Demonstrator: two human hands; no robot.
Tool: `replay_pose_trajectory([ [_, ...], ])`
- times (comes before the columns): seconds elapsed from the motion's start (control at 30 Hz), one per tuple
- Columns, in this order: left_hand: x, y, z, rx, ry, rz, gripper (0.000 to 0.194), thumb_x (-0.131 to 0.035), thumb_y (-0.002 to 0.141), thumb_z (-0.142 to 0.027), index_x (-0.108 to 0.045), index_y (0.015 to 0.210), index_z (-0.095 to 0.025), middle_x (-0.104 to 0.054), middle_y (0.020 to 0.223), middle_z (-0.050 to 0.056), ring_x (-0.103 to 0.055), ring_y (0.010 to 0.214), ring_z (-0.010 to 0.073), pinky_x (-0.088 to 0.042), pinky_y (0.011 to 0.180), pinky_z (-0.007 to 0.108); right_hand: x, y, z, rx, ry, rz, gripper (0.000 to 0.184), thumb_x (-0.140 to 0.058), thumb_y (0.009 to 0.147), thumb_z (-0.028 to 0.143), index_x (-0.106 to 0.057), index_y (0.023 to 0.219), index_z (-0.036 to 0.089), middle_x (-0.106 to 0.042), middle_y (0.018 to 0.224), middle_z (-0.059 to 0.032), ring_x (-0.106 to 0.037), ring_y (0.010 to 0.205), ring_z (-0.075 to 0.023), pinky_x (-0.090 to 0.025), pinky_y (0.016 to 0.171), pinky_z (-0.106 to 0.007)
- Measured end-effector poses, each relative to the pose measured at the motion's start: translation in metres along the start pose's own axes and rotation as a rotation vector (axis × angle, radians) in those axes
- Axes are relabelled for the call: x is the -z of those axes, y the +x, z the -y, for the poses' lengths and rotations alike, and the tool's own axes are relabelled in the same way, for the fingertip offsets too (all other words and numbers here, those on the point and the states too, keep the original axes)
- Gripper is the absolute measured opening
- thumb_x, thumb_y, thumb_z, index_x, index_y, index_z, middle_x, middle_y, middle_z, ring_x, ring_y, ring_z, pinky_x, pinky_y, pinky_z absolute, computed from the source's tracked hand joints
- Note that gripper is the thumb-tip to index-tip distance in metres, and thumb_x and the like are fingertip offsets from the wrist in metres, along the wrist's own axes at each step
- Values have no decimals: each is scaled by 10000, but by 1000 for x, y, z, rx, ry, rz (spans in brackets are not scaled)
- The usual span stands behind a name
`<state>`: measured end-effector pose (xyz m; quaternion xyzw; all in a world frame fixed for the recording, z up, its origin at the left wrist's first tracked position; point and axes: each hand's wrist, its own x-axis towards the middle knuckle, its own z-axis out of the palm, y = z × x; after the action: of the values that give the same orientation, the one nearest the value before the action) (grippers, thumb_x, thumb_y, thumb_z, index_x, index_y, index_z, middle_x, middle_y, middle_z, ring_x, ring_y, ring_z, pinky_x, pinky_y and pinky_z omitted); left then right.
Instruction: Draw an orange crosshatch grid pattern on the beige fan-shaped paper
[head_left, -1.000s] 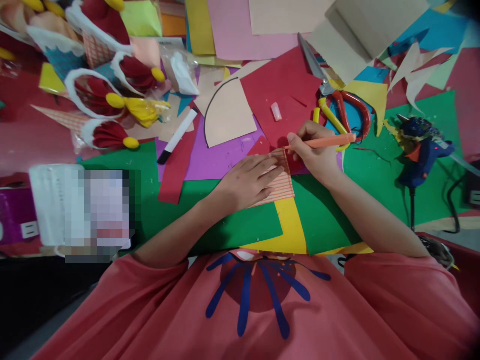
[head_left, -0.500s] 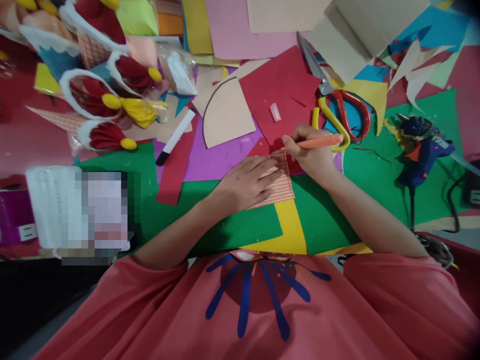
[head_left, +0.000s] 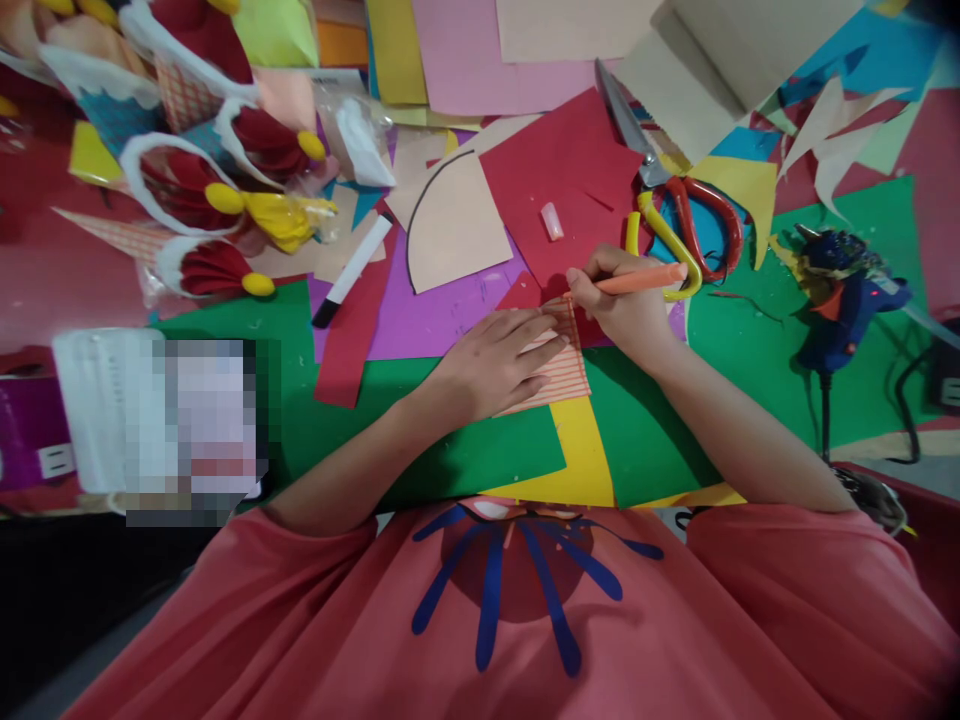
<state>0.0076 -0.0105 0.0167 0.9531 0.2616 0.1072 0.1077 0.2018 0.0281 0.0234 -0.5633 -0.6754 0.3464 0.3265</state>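
Pinching an orange marker (head_left: 641, 279) between thumb and fingers, the right hand (head_left: 628, 305) is keeping its grip firm and pointing the tip at the far edge of a striped paper (head_left: 566, 375). That paper is lying in front of the person, and the left hand (head_left: 487, 365) is pressing flat over its left part, its grip grasping nothing and its fingers slightly spreading. Orange lines are running across the visible part. Underneath, a yellow sheet (head_left: 589, 470) and a green sheet (head_left: 480, 455) are showing. Beyond the hands, a cream piece (head_left: 461, 235) with a black curved line is resting partly on a purple sheet (head_left: 427, 325), while a small pale cap (head_left: 552, 222) is lying on a red sheet (head_left: 555, 150). Scissors (head_left: 709, 215) are resting just past the right hand, and a blue glue gun (head_left: 851, 310) is lying farther right.
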Motion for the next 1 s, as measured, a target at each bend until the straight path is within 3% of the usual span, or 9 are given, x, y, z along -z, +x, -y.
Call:
replay_pose_trajectory([
  [0.33, 0, 0, 1, 29, -9, 56, 400, -495, 934, -335, -531, 1286, -149, -547, 1292, 146, -471, 1242, 283, -413, 1038, 451, 0, -2, 0, -1, -2, 55, 345, -569, 775, 171, -327, 532, 208, -337, 489, 54, -311, 494, -82, -281, 485, -270],
  [0.53, 1, 1, 1, 4, -1, 28, 389, -488, 937, -313, -538, 1270, -120, -554, 1283, 159, -477, 1237, 286, -422, 1028, 440, 0, -1, -1, -5, 15, 10, 386, -606, 802, 313, -344, 535, 213, -373, 491, 36, -353, 499, -92, -319, 499, -274],
  [0.8, -2, 0, 1, 39, -55, 45, 400, -482, 941, -335, -534, 1286, -139, -535, 1328, 150, -464, 1266, 279, -377, 1066, 449, 2, -1, -2, -54, 115, 59, 439, -633, 804, 385, -353, 505, 228, -385, 464, 23, -351, 481, -103, -349, 462, -290],
  [1.0, -3, 0, 5, 69, -107, 60, 441, -454, 953, -325, -484, 1328, -93, -499, 1382, 159, -428, 1315, 247, -321, 1119, 427, 5, -3, 2, -51, 315, -23, 461, -540, 803, 613, -517, 547, 230, -463, 467, 18, -414, 429, -92, -336, 424, -284],
])
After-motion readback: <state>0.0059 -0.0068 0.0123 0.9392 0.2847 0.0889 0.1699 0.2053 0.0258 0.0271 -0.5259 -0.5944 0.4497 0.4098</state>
